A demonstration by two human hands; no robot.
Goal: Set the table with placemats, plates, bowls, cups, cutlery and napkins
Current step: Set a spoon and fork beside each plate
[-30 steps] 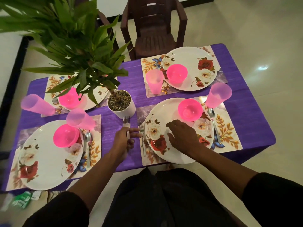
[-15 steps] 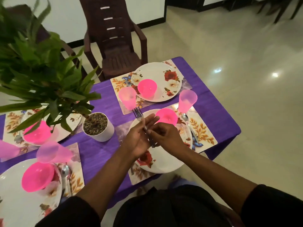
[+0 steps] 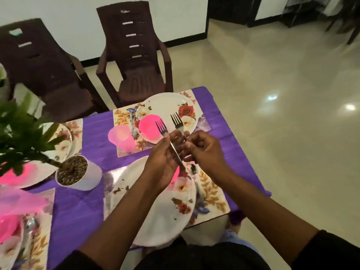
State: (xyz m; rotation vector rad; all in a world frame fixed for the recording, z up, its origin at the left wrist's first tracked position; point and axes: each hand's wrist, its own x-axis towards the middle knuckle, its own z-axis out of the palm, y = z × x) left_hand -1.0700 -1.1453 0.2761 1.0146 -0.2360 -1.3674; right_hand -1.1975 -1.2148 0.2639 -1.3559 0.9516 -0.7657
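Observation:
Above the near right setting my left hand (image 3: 162,162) holds a steel fork (image 3: 162,129), tines up. My right hand (image 3: 202,151) pinches a second fork (image 3: 176,121) by its handle, tines up too. Below them lies a floral white plate (image 3: 155,217) on a floral placemat (image 3: 212,195); its pink bowl (image 3: 175,175) is mostly hidden by my hands. The far right setting has a floral plate (image 3: 171,104), a pink bowl (image 3: 149,126), a pink cup (image 3: 121,138) and a spoon (image 3: 134,127).
A potted plant in a white pot (image 3: 79,176) stands mid-table on the purple cloth (image 3: 78,209). Two left settings with pink bowls (image 3: 7,227) and cups lie blurred at the left edge. Two dark plastic chairs (image 3: 136,61) stand beyond the table. Tiled floor spreads to the right.
My left hand lifted the forks from beside the near plate. My right hand left the plate, joined it and drew one fork apart. The view swung right and up.

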